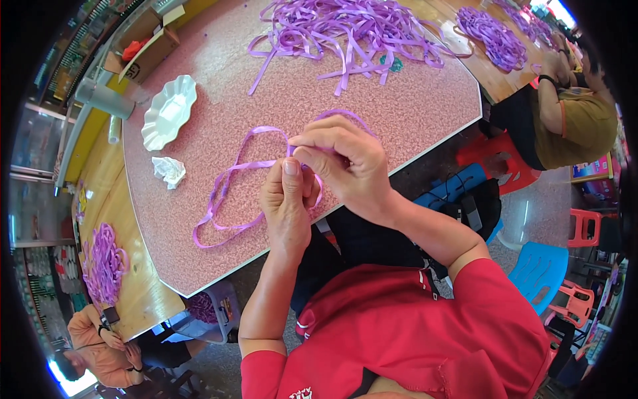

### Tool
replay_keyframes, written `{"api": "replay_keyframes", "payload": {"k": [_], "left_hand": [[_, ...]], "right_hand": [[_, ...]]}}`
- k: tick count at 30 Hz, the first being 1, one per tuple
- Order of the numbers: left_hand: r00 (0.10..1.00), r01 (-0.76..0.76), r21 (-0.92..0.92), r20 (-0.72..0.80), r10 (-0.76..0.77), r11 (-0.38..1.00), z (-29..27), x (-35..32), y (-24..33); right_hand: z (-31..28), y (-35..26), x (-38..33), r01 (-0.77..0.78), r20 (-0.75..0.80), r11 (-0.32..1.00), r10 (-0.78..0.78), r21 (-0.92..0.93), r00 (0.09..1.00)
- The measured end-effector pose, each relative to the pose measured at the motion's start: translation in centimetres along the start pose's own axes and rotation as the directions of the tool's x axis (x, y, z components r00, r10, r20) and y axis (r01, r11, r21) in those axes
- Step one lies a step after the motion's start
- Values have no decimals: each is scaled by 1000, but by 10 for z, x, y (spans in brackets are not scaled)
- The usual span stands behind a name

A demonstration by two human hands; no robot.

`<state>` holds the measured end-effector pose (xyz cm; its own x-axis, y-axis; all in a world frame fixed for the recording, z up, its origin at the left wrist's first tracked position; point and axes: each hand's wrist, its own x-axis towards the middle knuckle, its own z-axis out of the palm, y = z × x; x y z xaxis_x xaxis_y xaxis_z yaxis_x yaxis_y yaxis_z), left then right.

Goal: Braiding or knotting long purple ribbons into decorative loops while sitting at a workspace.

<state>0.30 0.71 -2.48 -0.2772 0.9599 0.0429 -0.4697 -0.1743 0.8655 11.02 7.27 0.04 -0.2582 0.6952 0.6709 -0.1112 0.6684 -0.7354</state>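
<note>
A purple ribbon (229, 169) loops over the pink speckled table (193, 266) and runs up into both of my hands. My left hand (289, 193) is closed on it, thumb pressed against the bent fingers. Close above and touching or nearly so, my right hand (349, 159) pinches the ribbon between thumb and index finger. Part of the ribbon arcs out behind the right hand, and its stretch between my fingers is mostly hidden. A large heap of purple ribbons (345, 33) lies at the far side of the table.
On the left stand a white scalloped dish (170, 113) and a crumpled white tissue (169, 172). Behind them is an open cardboard box (149, 46). More ribbon piles lie on wooden tables at left (104, 266) and right (492, 38). Two people sit nearby. Blue stool (539, 272) at right.
</note>
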Motion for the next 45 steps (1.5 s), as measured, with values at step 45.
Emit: {"api": "replay_keyframes", "payload": {"k": [45], "left_hand": [[998,55,-141,23,-53,988,3,-2,20]], "right_hand": [[-27,-8,-21,-132,93,989,125,69,988]]}}
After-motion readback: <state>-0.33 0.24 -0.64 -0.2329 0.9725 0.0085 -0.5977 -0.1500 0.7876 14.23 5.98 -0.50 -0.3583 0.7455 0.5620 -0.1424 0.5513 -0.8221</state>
